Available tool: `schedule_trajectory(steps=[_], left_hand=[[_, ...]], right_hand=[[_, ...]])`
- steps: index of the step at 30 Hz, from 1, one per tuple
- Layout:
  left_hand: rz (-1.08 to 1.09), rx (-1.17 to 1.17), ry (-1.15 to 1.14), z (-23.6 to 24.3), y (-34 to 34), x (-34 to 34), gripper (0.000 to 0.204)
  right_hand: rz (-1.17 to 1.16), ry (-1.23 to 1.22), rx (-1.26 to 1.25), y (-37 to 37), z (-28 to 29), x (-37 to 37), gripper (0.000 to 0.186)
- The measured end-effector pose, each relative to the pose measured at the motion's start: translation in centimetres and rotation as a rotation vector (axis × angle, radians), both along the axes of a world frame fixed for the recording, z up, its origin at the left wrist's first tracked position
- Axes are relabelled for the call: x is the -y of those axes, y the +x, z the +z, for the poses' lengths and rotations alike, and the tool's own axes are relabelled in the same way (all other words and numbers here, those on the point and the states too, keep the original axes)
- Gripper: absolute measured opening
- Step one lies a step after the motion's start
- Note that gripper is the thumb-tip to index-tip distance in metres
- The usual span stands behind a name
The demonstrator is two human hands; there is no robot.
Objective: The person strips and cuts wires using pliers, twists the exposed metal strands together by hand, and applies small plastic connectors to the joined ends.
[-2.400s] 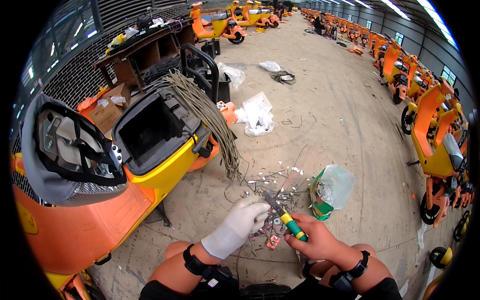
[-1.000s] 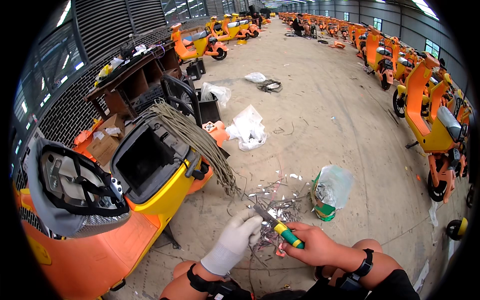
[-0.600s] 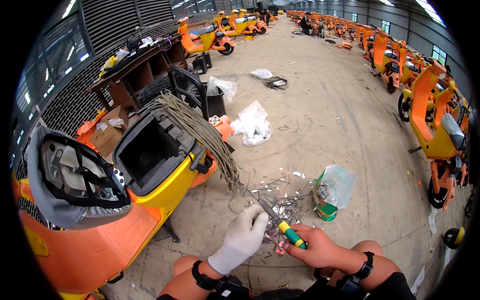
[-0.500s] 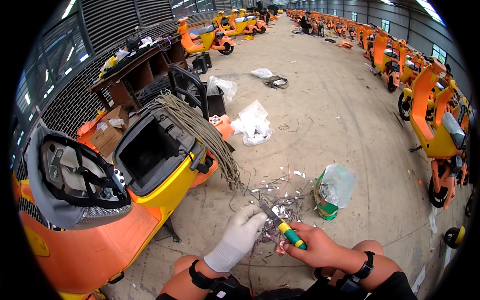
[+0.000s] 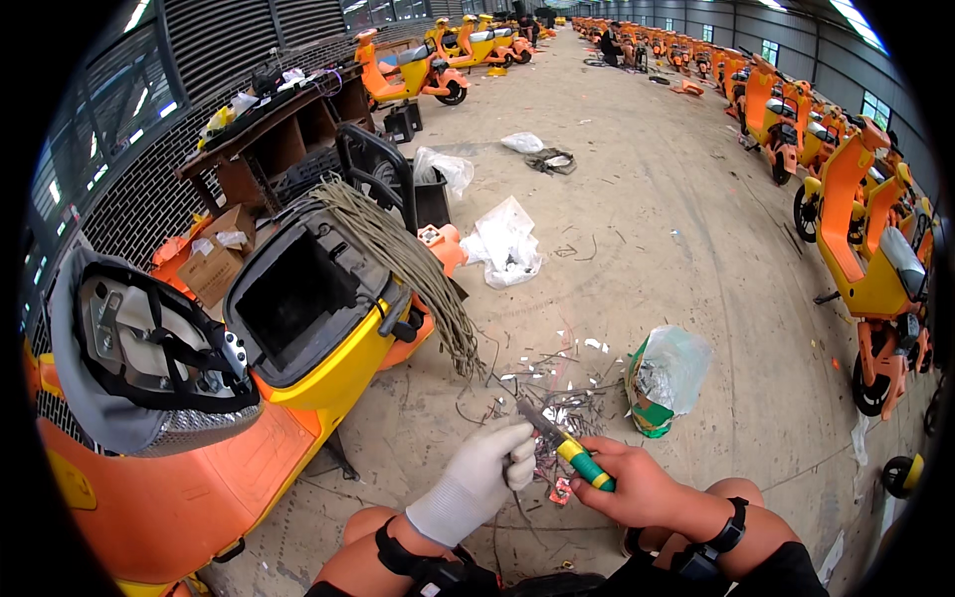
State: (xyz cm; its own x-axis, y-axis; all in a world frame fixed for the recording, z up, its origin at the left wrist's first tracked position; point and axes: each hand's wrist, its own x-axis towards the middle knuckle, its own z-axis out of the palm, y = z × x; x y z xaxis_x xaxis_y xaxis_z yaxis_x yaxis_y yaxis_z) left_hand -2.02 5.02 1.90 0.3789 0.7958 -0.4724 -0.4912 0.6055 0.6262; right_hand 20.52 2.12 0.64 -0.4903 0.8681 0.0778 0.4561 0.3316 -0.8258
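Lower by a little than half a second ago, the gloved left hand (image 5: 473, 488) now sits closer to the handle end of the knife (image 5: 564, 448), its fingers (image 5: 522, 460) more curled. The bare right hand (image 5: 637, 485) stays almost where it was, fingers wrapped about the green and yellow handle (image 5: 589, 468), which slants down toward the palm. The dark blade points up and to the left, just beside the glove. The gloved fingers are bent inward, but I cannot tell whether they pinch anything.

The knife is held above the floor (image 5: 637, 269), over scattered scraps (image 5: 565, 406) of white and dark bits with thin strips among them. A green and clear plastic bag (image 5: 668, 376) stands near, to the right of the scraps.

On the left, a yellow and orange scooter (image 5: 204, 468) has its dark storage box (image 5: 298, 289) open, with a bundle of cords (image 5: 418, 264) draped over the box's far edge. Behind it are a cardboard box (image 5: 211, 271) and a cluttered brown worktop (image 5: 239, 142). More scooters (image 5: 851, 249) line the right side.
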Motion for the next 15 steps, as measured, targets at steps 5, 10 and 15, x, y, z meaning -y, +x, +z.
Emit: schedule_trajectory(steps=[5,10,15], left_hand=[[-0.059,-1.093,0.688,0.4,0.6,0.2,0.016],[0.223,-1.293,1.103,0.9,1.0,1.1,0.011],[0.171,-1.252,1.063,0.6,0.8,0.8,0.012]], right_hand=[[-0.038,-0.164,-0.083,-0.2,0.4,0.3,0.023],[0.002,-0.466,-0.212,-0.4,2.4,0.4,0.019],[0.009,-0.437,-0.212,-0.5,2.5,0.5,0.017]])
